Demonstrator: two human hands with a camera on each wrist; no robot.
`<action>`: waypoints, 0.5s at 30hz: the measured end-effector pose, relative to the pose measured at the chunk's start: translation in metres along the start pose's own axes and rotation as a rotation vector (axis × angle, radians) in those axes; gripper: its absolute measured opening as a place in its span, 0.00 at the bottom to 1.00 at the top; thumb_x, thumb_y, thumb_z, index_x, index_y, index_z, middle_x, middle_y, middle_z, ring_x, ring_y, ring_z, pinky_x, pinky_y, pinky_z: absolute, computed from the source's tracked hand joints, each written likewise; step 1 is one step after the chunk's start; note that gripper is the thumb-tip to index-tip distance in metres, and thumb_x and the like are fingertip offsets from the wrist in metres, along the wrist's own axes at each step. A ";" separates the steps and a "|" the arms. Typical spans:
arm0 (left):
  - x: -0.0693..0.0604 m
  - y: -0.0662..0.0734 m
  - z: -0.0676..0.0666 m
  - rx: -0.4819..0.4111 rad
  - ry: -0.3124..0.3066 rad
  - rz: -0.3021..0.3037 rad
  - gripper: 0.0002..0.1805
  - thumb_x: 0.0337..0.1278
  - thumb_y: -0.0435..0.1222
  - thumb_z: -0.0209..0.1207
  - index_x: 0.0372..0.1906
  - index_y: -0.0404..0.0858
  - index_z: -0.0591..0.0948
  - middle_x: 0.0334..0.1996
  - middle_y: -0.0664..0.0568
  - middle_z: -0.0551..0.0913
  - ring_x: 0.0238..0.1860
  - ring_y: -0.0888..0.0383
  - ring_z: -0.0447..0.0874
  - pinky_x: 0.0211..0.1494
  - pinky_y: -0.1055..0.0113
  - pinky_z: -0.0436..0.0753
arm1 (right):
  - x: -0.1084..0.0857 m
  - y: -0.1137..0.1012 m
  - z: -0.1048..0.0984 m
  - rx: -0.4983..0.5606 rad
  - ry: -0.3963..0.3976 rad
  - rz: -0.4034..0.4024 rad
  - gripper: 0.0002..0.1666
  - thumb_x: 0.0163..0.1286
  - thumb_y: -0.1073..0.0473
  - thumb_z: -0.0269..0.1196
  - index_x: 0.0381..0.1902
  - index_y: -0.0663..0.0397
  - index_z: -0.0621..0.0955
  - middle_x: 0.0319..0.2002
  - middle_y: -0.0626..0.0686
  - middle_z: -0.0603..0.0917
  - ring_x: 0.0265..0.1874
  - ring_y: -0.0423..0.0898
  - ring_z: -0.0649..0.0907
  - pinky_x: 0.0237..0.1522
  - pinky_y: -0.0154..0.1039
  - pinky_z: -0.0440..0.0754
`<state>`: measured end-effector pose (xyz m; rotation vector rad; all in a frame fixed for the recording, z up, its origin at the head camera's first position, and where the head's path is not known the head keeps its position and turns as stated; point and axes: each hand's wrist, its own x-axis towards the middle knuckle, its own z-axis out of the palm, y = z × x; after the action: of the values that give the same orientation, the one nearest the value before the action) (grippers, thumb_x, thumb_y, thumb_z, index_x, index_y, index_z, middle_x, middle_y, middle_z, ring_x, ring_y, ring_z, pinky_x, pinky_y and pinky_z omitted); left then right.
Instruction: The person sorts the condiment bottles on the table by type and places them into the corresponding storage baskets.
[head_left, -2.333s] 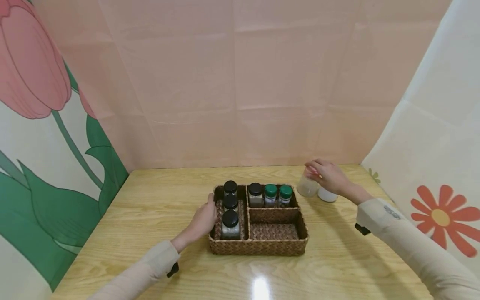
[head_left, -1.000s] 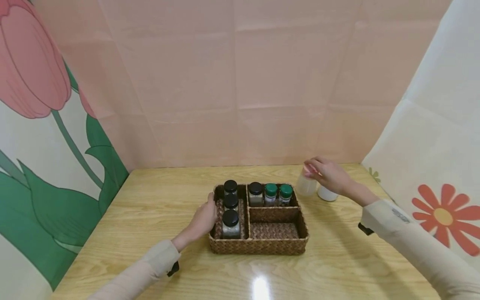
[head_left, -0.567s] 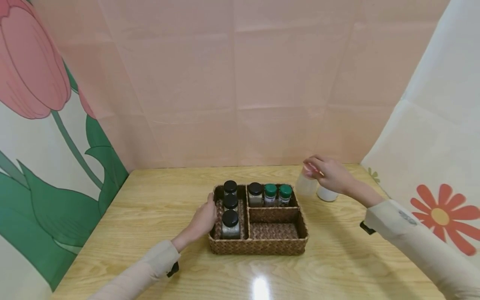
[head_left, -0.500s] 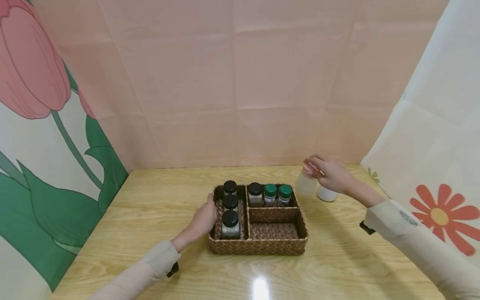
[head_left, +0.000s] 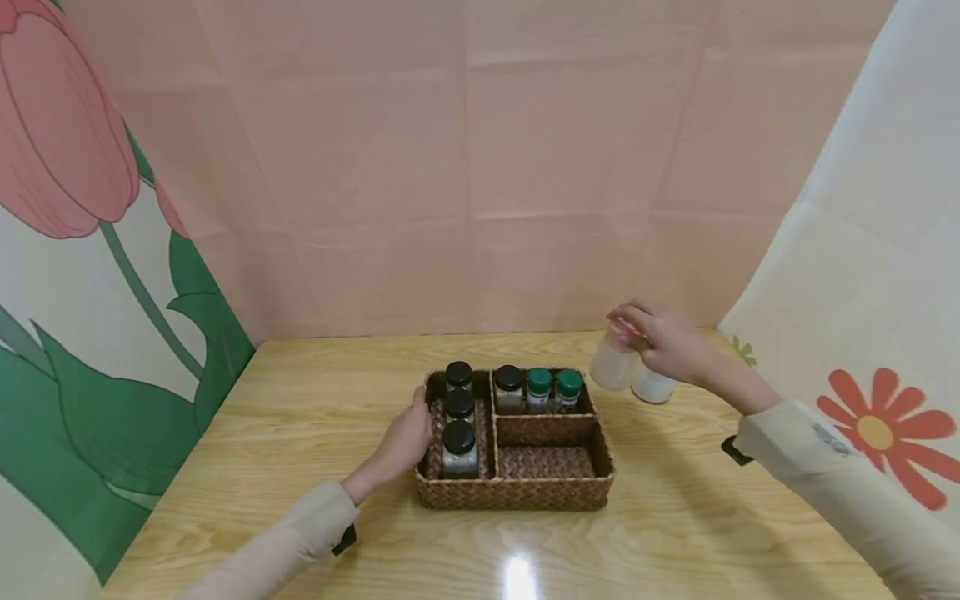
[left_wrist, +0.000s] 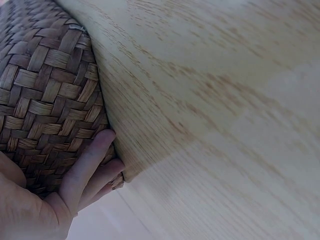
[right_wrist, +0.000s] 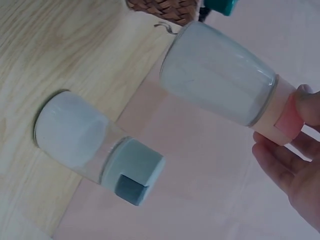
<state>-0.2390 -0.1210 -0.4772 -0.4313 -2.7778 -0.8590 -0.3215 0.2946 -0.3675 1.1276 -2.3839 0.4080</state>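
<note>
In the head view my left hand (head_left: 406,433) grips the left wall of a brown woven basket (head_left: 517,493); the left wrist view shows its fingers (left_wrist: 85,167) along the outer weave. Beyond the basket's right back corner, my right hand (head_left: 671,343) holds a clear glass seasoning jar (head_left: 613,365) by its pink cap (right_wrist: 287,119). The jar is slightly tilted and looks raised off the table. Beside it on the table stands a second seasoning jar (head_left: 652,386), with white contents and a pale green cap (right_wrist: 132,167).
Three black-lidded jars (head_left: 459,437) line the basket's left compartment. The back right compartment holds another black-lidded jar (head_left: 509,392) and two green-lidded bottles (head_left: 537,390). Pink fabric (head_left: 465,167) hangs behind the wooden table (head_left: 337,375); flowered cloths flank it.
My right hand has risen a little and shifted slightly, lifting and tilting the pink-capped jar. The left hand has stayed on the basket, which has not moved.
</note>
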 end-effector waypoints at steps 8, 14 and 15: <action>0.000 0.000 0.000 0.013 0.010 0.011 0.24 0.69 0.24 0.44 0.65 0.16 0.57 0.17 0.49 0.70 0.14 0.57 0.69 0.16 0.64 0.70 | 0.001 -0.006 -0.010 -0.002 -0.038 -0.030 0.29 0.58 0.80 0.58 0.57 0.59 0.78 0.51 0.57 0.79 0.33 0.48 0.80 0.28 0.44 0.76; -0.001 0.000 -0.002 0.008 0.008 0.011 0.25 0.68 0.23 0.45 0.65 0.15 0.57 0.18 0.47 0.73 0.16 0.55 0.72 0.18 0.62 0.73 | 0.000 -0.010 -0.011 0.007 -0.065 0.003 0.26 0.60 0.77 0.61 0.56 0.57 0.79 0.50 0.53 0.81 0.39 0.48 0.82 0.33 0.45 0.80; -0.001 0.000 -0.002 0.004 0.005 0.008 0.25 0.68 0.22 0.45 0.65 0.15 0.56 0.19 0.47 0.73 0.16 0.55 0.73 0.18 0.62 0.74 | 0.000 -0.012 -0.010 0.011 -0.068 0.006 0.25 0.61 0.77 0.61 0.56 0.56 0.79 0.50 0.53 0.81 0.39 0.47 0.82 0.33 0.45 0.80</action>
<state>-0.2380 -0.1225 -0.4756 -0.4394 -2.7711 -0.8508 -0.3094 0.2917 -0.3577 1.1566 -2.4472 0.3906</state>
